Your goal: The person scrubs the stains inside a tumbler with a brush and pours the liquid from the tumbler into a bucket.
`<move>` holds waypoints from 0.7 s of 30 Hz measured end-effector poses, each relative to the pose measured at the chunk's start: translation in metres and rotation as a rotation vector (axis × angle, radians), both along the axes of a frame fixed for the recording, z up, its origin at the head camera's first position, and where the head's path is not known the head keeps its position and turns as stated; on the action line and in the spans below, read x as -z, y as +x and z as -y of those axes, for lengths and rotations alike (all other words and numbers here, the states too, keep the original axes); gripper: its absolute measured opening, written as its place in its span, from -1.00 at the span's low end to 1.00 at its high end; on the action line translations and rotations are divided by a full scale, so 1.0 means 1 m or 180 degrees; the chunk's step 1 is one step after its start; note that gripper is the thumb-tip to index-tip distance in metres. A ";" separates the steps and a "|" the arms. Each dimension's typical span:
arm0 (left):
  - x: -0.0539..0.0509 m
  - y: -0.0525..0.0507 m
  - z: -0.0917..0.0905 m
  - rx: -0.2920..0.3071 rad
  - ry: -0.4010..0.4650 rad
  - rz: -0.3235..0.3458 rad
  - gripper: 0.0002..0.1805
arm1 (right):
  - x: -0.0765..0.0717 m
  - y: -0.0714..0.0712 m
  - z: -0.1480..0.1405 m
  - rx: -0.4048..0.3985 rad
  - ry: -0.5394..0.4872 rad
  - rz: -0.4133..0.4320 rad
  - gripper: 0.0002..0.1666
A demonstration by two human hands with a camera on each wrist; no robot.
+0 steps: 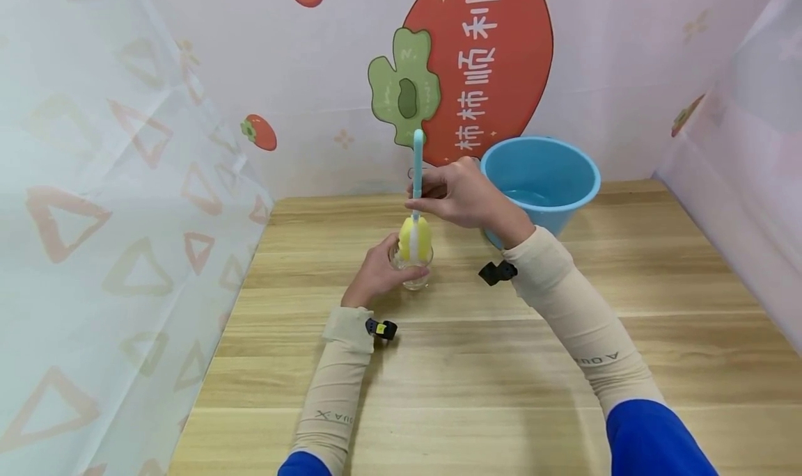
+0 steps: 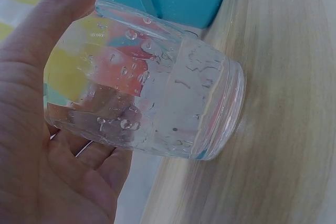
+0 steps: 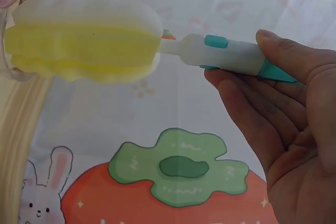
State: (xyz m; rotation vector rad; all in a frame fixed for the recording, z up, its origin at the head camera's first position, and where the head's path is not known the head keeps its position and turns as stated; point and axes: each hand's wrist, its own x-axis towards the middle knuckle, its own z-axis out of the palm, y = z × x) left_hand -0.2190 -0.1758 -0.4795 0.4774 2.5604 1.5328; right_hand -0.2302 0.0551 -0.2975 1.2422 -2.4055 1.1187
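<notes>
A clear drinking glass point(image 2: 157, 82) with water drops on its wall is gripped by my left hand point(image 1: 380, 271), thumb on one side and fingers on the other. Its base is close to the table; the head view does not show whether they touch. My right hand point(image 1: 466, 194) pinches the handle of a sponge bottle brush point(image 3: 226, 53), white and turquoise, between thumb and fingers. The brush stands upright in the head view, its yellow and white sponge head point(image 1: 415, 239) partly inside the glass mouth and partly above the rim.
A blue bucket point(image 1: 551, 218) stands at the back right of the wooden table point(image 1: 451, 392), behind my right forearm. Printed cloth point(image 1: 326, 79) hangs along the back and both sides. Each wrist wears a small black camera.
</notes>
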 end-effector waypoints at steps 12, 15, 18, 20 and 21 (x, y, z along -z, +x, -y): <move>-0.004 -0.001 -0.001 0.0017 -0.0117 -0.0083 0.00 | -0.063 0.013 -0.030 -0.0124 -0.0223 -0.0441 -0.75; -0.004 -0.001 -0.001 0.0073 -0.0106 -0.0058 0.01 | -0.073 0.020 -0.036 -0.0059 0.0013 -0.0716 -0.70; -0.003 -0.001 -0.001 0.0090 -0.0070 -0.0012 0.01 | -0.070 0.024 -0.040 -0.0130 0.0278 -0.1020 -0.66; -0.002 -0.001 -0.001 0.0066 -0.0074 -0.0004 0.00 | -0.062 0.026 -0.043 -0.0237 0.0403 -0.1157 -0.60; -0.002 0.000 -0.001 0.0049 -0.0078 0.0001 -0.01 | -0.055 0.028 -0.045 -0.0290 0.0457 -0.1224 -0.58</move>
